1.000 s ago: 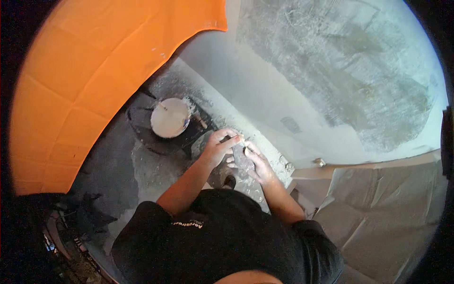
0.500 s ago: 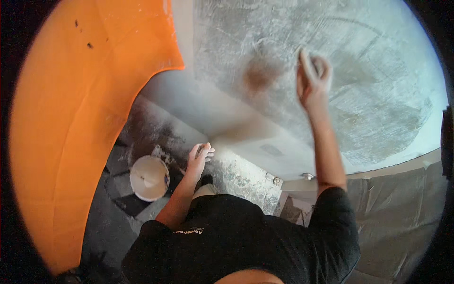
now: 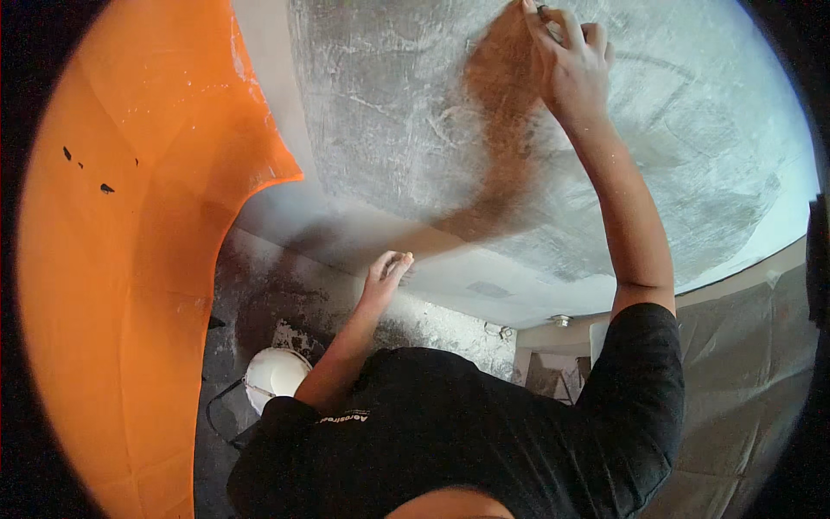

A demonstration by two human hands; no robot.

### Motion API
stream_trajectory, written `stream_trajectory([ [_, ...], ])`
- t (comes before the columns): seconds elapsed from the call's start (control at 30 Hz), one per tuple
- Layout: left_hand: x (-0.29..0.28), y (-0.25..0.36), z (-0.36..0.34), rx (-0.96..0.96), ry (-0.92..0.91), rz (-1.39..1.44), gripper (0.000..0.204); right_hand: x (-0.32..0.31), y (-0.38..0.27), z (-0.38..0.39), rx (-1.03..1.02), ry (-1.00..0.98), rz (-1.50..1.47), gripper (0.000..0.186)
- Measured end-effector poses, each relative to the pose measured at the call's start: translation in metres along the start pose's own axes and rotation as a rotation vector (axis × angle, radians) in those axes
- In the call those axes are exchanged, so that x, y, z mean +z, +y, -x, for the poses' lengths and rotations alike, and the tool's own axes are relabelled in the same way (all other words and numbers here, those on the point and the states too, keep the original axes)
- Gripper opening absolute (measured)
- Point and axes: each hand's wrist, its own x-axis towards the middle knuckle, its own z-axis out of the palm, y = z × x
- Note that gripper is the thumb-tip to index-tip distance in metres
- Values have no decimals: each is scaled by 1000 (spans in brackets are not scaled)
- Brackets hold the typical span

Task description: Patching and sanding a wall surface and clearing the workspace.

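My right hand (image 3: 577, 76) is raised high against the grey, patchily plastered wall (image 3: 380, 112). Its fingers are bent, with thumb and forefinger close together at the top edge; a small dark spot shows between them, too small to name. Whether the fingertips touch the wall I cannot tell. A brown shadow spreads over the plaster beside this hand. Lower down, my left hand (image 3: 387, 273) hangs in front of the pale lower wall, its fingers curled together and dusted white. What it holds, if anything, is hidden.
An orange sheet (image 3: 164, 285) hangs along the left side. On the dark floor stands a white bucket (image 3: 275, 376) with pale contents, partly behind my left arm. Pipe fittings (image 3: 560, 321) stick out at the wall's lower right. Grey sheeting (image 3: 735, 381) covers the right side.
My right hand has risen up the wall, its arm stretching farther. The left hand has moved slightly right and its fingers have drawn closer together. The whole view has shifted a little.
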Motion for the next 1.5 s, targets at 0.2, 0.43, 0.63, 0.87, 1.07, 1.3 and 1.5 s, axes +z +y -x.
stream_trajectory([
  [0.2,4,1,2,-67,-54,54,31,17,-20,28,-277,-59,-140,35],
  [0.43,20,34,23,-90,-1,-38,34,33,-35,46,-251,-69,-313,35],
  [0.63,4,21,17,-90,-37,-42,33,19,2,23,-161,-132,-86,46],
  [0.87,-3,14,18,-111,18,-27,34,4,4,3,-126,-57,-176,41],
  [1.07,-5,1,15,-87,-26,-20,34,-4,14,-12,-110,-66,-182,45],
  [1.3,-6,-6,20,-107,-22,-23,35,-4,15,-15,-67,-22,-222,40],
  [1.5,-4,2,31,-108,-16,-24,35,-3,9,-6,-116,-105,-169,39],
])
